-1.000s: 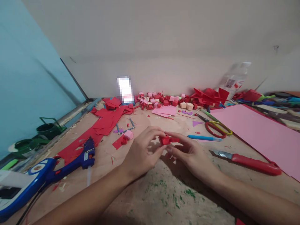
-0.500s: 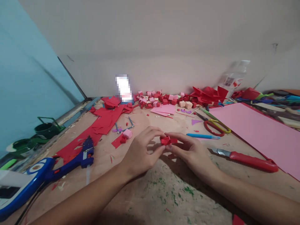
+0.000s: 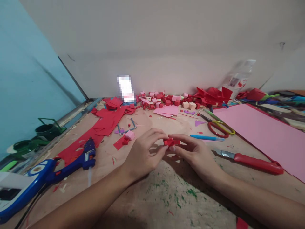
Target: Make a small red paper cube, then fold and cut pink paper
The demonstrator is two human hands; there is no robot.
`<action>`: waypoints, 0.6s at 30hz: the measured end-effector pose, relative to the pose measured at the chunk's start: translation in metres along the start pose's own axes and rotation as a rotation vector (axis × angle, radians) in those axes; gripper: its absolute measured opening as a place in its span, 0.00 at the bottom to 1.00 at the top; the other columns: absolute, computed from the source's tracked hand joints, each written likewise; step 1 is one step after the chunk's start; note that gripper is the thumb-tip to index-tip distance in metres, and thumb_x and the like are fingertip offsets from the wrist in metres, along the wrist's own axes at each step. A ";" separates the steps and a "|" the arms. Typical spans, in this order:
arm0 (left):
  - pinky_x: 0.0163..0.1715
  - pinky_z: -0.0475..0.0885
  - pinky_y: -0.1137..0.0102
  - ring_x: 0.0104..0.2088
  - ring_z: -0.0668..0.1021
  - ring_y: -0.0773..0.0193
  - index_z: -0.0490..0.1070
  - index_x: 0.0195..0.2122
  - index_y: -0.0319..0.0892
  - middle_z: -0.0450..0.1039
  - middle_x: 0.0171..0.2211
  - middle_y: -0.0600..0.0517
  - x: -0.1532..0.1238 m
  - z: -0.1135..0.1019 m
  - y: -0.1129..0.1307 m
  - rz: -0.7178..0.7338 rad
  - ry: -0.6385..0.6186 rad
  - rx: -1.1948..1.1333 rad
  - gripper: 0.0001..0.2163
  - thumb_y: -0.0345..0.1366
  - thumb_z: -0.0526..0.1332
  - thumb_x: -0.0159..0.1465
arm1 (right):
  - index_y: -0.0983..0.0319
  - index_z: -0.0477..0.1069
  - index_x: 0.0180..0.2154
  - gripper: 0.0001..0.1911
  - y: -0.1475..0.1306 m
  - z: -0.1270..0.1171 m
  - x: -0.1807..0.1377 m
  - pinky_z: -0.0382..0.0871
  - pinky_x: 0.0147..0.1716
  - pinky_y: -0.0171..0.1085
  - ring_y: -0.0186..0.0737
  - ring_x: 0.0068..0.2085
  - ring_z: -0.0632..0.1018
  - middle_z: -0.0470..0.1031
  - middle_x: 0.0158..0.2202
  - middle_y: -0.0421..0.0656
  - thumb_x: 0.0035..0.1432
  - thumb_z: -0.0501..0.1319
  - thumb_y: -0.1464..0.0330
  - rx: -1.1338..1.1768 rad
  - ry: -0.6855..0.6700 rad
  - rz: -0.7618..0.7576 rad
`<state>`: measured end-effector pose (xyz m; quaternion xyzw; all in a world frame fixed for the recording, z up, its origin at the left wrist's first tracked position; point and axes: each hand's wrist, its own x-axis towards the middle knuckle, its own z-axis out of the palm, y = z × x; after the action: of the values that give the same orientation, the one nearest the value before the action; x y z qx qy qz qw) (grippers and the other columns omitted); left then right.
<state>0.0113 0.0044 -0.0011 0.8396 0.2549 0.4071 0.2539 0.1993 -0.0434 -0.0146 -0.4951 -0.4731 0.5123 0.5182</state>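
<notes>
A small folded red paper piece (image 3: pixel 171 142) is pinched between both my hands at the middle of the wooden table (image 3: pixel 166 194). My left hand (image 3: pixel 144 154) grips its left side with thumb and fingertips closed. My right hand (image 3: pixel 194 154) holds its right side, fingers pressed together on it. Both wrists rest on the table.
A blue glue gun (image 3: pixel 71 163) lies left. A red-handled cutter (image 3: pixel 252 160), a blue pen (image 3: pixel 206 138) and red-and-yellow scissors (image 3: pixel 218 128) lie right, beside a big pink sheet (image 3: pixel 264 133). Red paper strips (image 3: pixel 105 124), a small pink cube (image 3: pixel 130 135) and several small paper cubes (image 3: pixel 166 101) lie behind.
The hands have stayed in place, fingers shifting slightly on the red piece. The view has moved a little.
</notes>
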 end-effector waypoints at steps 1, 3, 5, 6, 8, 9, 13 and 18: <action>0.48 0.76 0.71 0.48 0.79 0.64 0.77 0.46 0.39 0.77 0.47 0.47 0.000 0.000 -0.001 0.016 0.003 0.010 0.09 0.25 0.62 0.66 | 0.59 0.82 0.46 0.19 0.000 0.000 0.000 0.81 0.36 0.39 0.43 0.37 0.84 0.85 0.39 0.44 0.52 0.73 0.61 0.005 -0.003 -0.005; 0.49 0.75 0.70 0.48 0.79 0.64 0.77 0.46 0.39 0.77 0.46 0.47 0.000 -0.001 -0.001 0.027 0.005 0.009 0.09 0.25 0.62 0.67 | 0.59 0.82 0.45 0.18 -0.001 0.001 0.000 0.81 0.36 0.39 0.44 0.38 0.84 0.85 0.39 0.44 0.51 0.74 0.61 0.015 -0.013 -0.010; 0.47 0.75 0.71 0.48 0.78 0.64 0.77 0.46 0.39 0.76 0.46 0.47 0.000 -0.001 0.000 0.002 0.004 -0.024 0.09 0.26 0.62 0.66 | 0.59 0.82 0.45 0.18 -0.001 0.001 0.000 0.81 0.36 0.39 0.44 0.38 0.84 0.85 0.38 0.44 0.51 0.74 0.62 0.020 -0.019 -0.007; 0.46 0.75 0.71 0.47 0.78 0.63 0.76 0.47 0.40 0.76 0.46 0.47 0.000 -0.001 0.000 -0.025 0.002 -0.046 0.09 0.27 0.63 0.66 | 0.59 0.82 0.46 0.19 -0.001 0.001 -0.001 0.81 0.37 0.39 0.44 0.38 0.84 0.85 0.38 0.44 0.52 0.74 0.62 0.022 -0.020 -0.005; 0.44 0.76 0.69 0.47 0.79 0.62 0.76 0.48 0.41 0.75 0.47 0.48 0.001 -0.001 0.002 -0.111 -0.004 -0.114 0.11 0.30 0.65 0.64 | 0.59 0.81 0.46 0.19 0.000 0.001 -0.001 0.80 0.37 0.39 0.44 0.38 0.84 0.85 0.38 0.44 0.52 0.74 0.62 0.031 -0.019 -0.004; 0.44 0.76 0.68 0.47 0.79 0.61 0.75 0.49 0.42 0.75 0.48 0.48 0.002 -0.001 0.002 -0.163 -0.013 -0.163 0.12 0.31 0.66 0.64 | 0.59 0.81 0.46 0.20 0.000 0.001 -0.001 0.80 0.36 0.39 0.44 0.38 0.84 0.85 0.38 0.44 0.51 0.74 0.62 0.040 -0.015 -0.002; 0.46 0.77 0.63 0.44 0.81 0.58 0.73 0.50 0.41 0.77 0.49 0.46 0.004 -0.001 0.004 -0.358 -0.103 -0.383 0.15 0.36 0.66 0.62 | 0.58 0.82 0.47 0.22 -0.001 0.000 -0.002 0.80 0.36 0.38 0.44 0.37 0.84 0.86 0.41 0.44 0.49 0.76 0.63 0.062 0.002 0.013; 0.45 0.76 0.65 0.43 0.81 0.58 0.73 0.50 0.40 0.79 0.41 0.48 0.005 -0.001 0.002 -0.441 -0.124 -0.463 0.16 0.37 0.67 0.62 | 0.57 0.83 0.46 0.20 -0.001 0.000 -0.001 0.80 0.39 0.40 0.49 0.43 0.84 0.86 0.43 0.45 0.49 0.77 0.64 0.060 -0.025 -0.045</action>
<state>0.0137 0.0060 0.0036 0.7072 0.3152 0.3378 0.5352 0.1996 -0.0447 -0.0131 -0.4620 -0.4749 0.5207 0.5384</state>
